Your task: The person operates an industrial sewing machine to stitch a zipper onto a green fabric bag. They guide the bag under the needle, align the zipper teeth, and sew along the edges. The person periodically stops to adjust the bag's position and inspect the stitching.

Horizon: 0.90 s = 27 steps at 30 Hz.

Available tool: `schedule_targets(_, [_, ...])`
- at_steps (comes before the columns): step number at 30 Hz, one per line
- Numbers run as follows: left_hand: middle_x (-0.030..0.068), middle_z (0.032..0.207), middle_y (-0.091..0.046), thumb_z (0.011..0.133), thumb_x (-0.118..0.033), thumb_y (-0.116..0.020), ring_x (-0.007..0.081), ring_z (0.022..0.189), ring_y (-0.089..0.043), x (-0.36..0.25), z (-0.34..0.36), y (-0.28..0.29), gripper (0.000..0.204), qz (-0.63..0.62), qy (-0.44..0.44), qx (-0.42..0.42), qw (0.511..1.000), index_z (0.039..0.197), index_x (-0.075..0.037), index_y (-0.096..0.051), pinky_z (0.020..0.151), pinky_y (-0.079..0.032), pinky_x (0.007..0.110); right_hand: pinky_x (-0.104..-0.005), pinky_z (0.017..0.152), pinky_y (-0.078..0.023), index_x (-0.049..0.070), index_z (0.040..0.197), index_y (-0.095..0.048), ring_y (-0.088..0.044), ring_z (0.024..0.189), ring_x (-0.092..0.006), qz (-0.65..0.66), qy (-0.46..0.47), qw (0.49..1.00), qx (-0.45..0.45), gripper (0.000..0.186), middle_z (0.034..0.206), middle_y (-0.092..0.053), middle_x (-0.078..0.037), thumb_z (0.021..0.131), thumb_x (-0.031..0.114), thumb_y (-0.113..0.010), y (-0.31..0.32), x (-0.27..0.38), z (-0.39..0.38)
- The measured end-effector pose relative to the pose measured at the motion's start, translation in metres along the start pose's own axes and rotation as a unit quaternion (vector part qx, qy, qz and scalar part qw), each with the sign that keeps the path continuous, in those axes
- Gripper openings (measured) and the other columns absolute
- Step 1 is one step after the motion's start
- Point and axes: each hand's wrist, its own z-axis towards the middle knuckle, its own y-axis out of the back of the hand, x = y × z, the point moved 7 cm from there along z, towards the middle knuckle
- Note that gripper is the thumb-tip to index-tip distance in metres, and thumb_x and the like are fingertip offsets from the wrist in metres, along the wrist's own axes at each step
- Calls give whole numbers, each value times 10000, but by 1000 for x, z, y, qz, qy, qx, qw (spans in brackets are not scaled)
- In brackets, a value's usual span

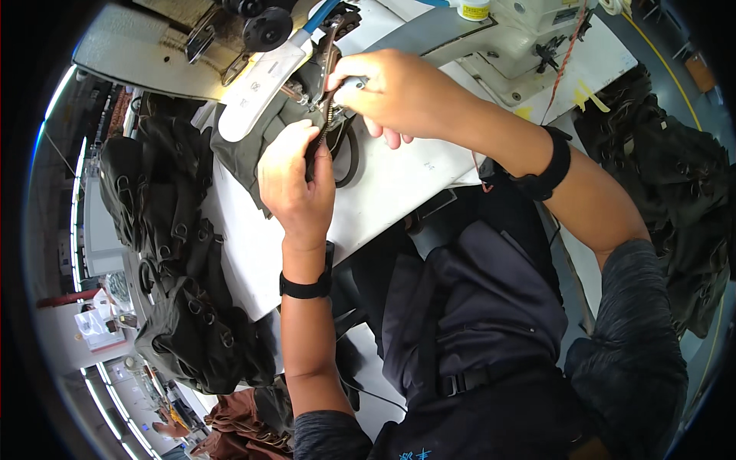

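Note:
My left hand (295,180) pinches the edge of a dark olive fabric piece (264,126) on the white sewing table. A dark zipper (331,115) runs up from its fingertips toward the presser foot area of the sewing machine (146,54). My right hand (395,92) is closed beside the zipper, close to the needle area. A small grey metal tool (355,83) sticks out between its thumb and fingers, and most of it is hidden. A dark loop of strap (351,161) lies just right of my left hand.
Dark olive bags with metal rings (165,230) are heaped on the left, and another dark heap (667,192) lies on the right. Brown fabric (245,422) is at lower left. A yellow-and-white jar (474,9) stands on the machine; a red cord (563,69) hangs nearby.

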Motion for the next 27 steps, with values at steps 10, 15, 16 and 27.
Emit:
schedule_targets(10, [101,1090,-768,874,21,-791,270,1031,-739,3,0,-1,218,-7,20,-1,1000,1074,-45,-736,926,-543,372,-353,498,-498,1,1017,-689,-637,478,-195,6,143,977,-160,223,657,-666,-120,1016,193,-575,-5,-6,-14])
schedule_targets(15, [78,1093,-770,862,-3,-801,256,1026,-738,-1,2,-2,228,8,22,-16,1000,1074,-64,-742,921,-534,369,-305,470,-486,-39,826,-703,-612,464,-148,178,25,972,-152,303,633,-678,-91,1000,191,-610,-20,-21,-17])
schedule_targets(16, [75,1099,-770,858,2,-799,255,1025,-736,-2,2,-2,238,10,19,-18,1000,1078,-65,-741,921,-534,370,-283,461,-470,-37,822,-712,-592,461,-126,184,7,971,-152,316,644,-681,-78,1009,203,-630,-28,-23,-13])
schedule_targets(27, [80,1172,-769,798,87,-742,250,1055,-719,-2,8,-1,370,6,-26,43,999,1129,-79,-732,926,-536,374,-255,506,-417,-41,792,-664,-555,555,-45,284,72,884,-364,245,623,-654,-28,989,104,-684,-58,-33,-14])
